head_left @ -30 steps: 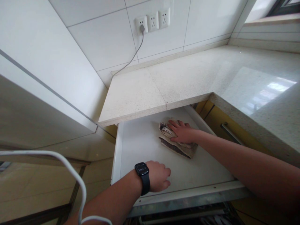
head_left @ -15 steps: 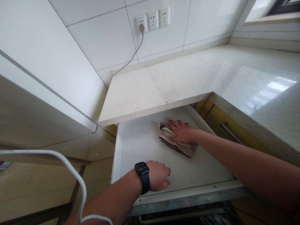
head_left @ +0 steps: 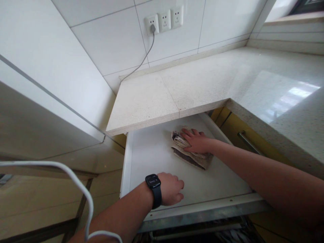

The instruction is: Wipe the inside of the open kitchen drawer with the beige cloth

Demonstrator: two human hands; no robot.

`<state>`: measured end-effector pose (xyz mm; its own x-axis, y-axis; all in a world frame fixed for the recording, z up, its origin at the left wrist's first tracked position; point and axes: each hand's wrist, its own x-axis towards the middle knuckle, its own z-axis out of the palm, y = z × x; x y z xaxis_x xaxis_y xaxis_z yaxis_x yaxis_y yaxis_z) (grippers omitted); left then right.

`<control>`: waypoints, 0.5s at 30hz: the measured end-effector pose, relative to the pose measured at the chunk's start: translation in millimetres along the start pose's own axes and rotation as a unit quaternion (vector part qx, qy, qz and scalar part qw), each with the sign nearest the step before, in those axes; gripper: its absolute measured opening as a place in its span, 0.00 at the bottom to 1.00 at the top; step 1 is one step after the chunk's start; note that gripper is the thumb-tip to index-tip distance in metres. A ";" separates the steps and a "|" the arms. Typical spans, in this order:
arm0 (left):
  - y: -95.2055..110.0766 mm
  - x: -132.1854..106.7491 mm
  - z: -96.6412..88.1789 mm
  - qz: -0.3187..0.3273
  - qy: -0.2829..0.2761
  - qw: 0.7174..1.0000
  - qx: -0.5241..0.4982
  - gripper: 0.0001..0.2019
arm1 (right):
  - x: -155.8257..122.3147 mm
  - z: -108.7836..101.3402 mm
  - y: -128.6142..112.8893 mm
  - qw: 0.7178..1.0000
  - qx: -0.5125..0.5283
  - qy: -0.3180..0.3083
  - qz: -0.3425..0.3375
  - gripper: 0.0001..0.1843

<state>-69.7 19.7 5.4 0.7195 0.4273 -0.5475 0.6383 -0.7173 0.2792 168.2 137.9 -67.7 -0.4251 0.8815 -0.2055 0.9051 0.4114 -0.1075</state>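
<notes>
A folded beige cloth (head_left: 192,159) with dark brown patches lies in the pulled-out white drawer (head_left: 149,152). My right hand (head_left: 196,141) rests palm down on top of it, fingers spread and pressing on the fabric. Part of the cloth is hidden beneath that hand. Over the front of the drawer is my left hand (head_left: 170,189), its fingers loosely curled with nothing seen in them. A black smartwatch (head_left: 153,182) is strapped round the left wrist.
A pale speckled countertop (head_left: 149,101) overhangs the back of the drawer. Yellow cabinet fronts with a metal handle (head_left: 249,142) stand to the right. A white cable (head_left: 73,179) loops at lower left. One wall socket (head_left: 152,24) has a grey plug in it.
The view has shifted very slightly. Both hands and the cloth stay in practically the same places.
</notes>
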 end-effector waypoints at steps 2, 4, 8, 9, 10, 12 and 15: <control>0.1 0.2 0.1 0.001 0.000 1.000 -0.001 0.21 | -0.2 -0.4 0.1 1.000 -0.001 -0.001 0.001 0.48; 0.4 0.1 -0.1 0.002 0.000 1.000 -0.001 0.20 | -0.6 -1.2 -0.2 1.000 -0.002 -0.002 0.001 0.48; 0.8 0.0 -0.2 0.000 -0.002 1.000 -0.001 0.20 | -1.4 -2.5 -1.0 1.000 0.002 -0.004 0.003 0.48; 0.8 0.0 -0.1 -0.001 -0.001 1.000 -0.002 0.20 | -1.4 -2.5 -1.2 1.000 0.003 -0.004 0.004 0.48; 0.8 0.0 0.1 -0.002 0.000 1.000 -0.002 0.20 | -1.4 -2.3 -1.3 1.000 0.004 -0.004 0.004 0.48; 0.8 -0.2 0.3 -0.001 0.003 1.000 -0.002 0.20 | -1.3 -1.9 -1.4 1.000 0.004 -0.003 0.003 0.48; 1.4 -0.7 -0.7 -0.001 0.004 1.000 0.001 0.20 | -1.0 -1.7 -1.4 1.000 0.003 0.001 0.003 0.47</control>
<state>-69.1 18.8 6.8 0.7207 0.4328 -0.5416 0.6390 -0.7176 0.2768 167.3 136.9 -65.7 -0.4192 0.8846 -0.2045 0.9078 0.4042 -0.1123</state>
